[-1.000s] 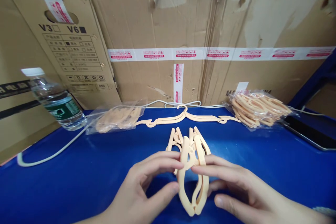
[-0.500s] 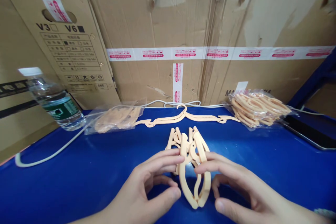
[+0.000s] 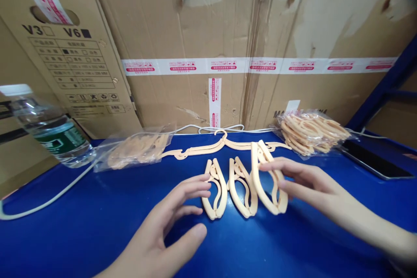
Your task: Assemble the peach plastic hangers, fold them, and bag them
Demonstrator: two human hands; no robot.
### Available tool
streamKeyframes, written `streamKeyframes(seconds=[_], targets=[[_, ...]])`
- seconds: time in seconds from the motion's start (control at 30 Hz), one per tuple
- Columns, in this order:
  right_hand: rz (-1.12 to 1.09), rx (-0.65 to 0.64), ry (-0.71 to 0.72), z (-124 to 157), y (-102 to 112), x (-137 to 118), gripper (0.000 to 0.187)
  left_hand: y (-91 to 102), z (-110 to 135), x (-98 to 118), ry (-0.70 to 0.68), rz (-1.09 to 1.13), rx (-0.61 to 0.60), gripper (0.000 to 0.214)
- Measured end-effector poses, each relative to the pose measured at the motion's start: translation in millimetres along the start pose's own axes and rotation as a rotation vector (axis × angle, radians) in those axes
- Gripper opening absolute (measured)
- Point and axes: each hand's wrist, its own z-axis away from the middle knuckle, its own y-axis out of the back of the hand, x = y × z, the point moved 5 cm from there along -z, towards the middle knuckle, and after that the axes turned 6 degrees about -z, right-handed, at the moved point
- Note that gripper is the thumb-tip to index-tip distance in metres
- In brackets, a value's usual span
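Three folded peach plastic hangers lie side by side on the blue table (image 3: 81,226): a left one (image 3: 215,191), a middle one (image 3: 243,189) and a right one (image 3: 267,180). My right hand (image 3: 302,182) pinches the right hanger between thumb and fingers, holding it just off the middle one. My left hand (image 3: 169,221) is open with spread fingers, its fingertips touching the left hanger's edge. An unfolded hanger (image 3: 224,145) lies flat behind them.
A water bottle (image 3: 45,124) lies at the left beside a plastic bag of hangers (image 3: 137,150). Another bag of hangers (image 3: 309,132) and a dark phone (image 3: 374,160) are at the right. A white cable (image 3: 48,200) runs along the left. Cardboard boxes (image 3: 208,30) form the back wall.
The stacked bundle held upright between both hands has been spread into three hangers lying apart. My right hand moved right with one hanger; my left hand opened.
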Motion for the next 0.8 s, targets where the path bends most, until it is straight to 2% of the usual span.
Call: streamKeyframes(seconds=[0.1, 0.27, 0.33, 0.43, 0.63, 0.7, 0.8], targets=[[0.234, 0.026, -0.016, -7.4, 11.6, 10.3, 0.039, 2.8, 0.1, -2.3, -0.002, -0.097, 0.057, 0.05], [0.559, -0.091, 0.106, -4.3, 3.7, 10.2, 0.046, 3.7, 4.2, 6.8, -0.132, -0.329, 0.116, 0.066], [0.65, -0.116, 0.143, -2.2, -0.4, 7.3, 0.055, -0.6, 5.4, 11.4, -0.198, -0.424, 0.053, 0.07], [0.712, -0.165, 0.144, -1.6, -4.6, 7.5, 0.063, -11.5, 5.9, 14.7, -0.269, -0.523, -0.107, 0.075], [0.743, -0.206, 0.147, -2.4, -8.8, 10.0, 0.064, -27.6, 1.7, 9.1, -0.319, -0.635, -0.357, 0.068], [0.758, -0.217, 0.16, -1.6, -9.9, 7.8, 0.064, -30.3, 1.1, 4.0, -0.325, -0.669, -0.366, 0.068], [0.775, -0.231, 0.163, -0.3, -10.9, 3.3, 0.064, -34.1, 3.0, -3.1, -0.324, -0.693, -0.313, 0.069]])
